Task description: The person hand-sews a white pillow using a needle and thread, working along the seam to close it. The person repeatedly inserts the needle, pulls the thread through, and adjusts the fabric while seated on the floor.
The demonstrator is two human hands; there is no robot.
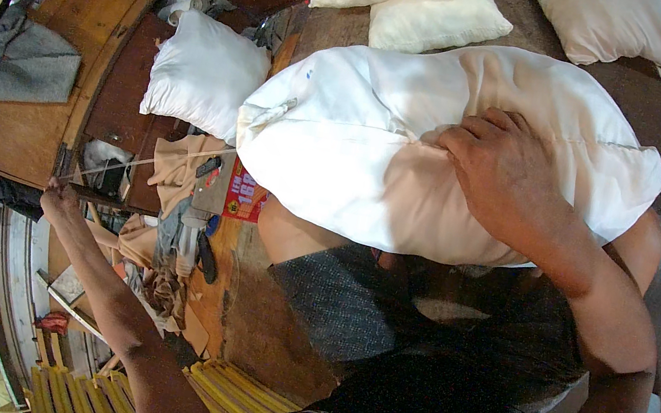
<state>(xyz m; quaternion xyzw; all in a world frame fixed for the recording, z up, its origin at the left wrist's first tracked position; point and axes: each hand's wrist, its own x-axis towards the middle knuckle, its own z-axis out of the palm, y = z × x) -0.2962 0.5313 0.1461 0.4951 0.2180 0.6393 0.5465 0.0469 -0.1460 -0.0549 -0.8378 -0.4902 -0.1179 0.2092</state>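
A large, plump white pillow (pixel 339 155) lies across my lap, with a puckered seam running along its top. My right hand (pixel 506 174) rests on the pillow, its fingers curled together and gripping the fabric at the seam. Far out to the left, my left hand (pixel 59 199) is closed in a pinch. From it a thin pale thread (pixel 148 161) stretches taut to the pillow's left end. Whether a needle sits in those fingers is too small to make out.
A white cushion (pixel 205 74) leans by the wooden cabinet (pixel 111 71) on the left. More white pillows (pixel 443 18) lie beyond my lap, one (pixel 614 27) at the far right. Clothes (pixel 176 170), a dark remote (pixel 209 167) and yellow slats (pixel 236 393) are on my left.
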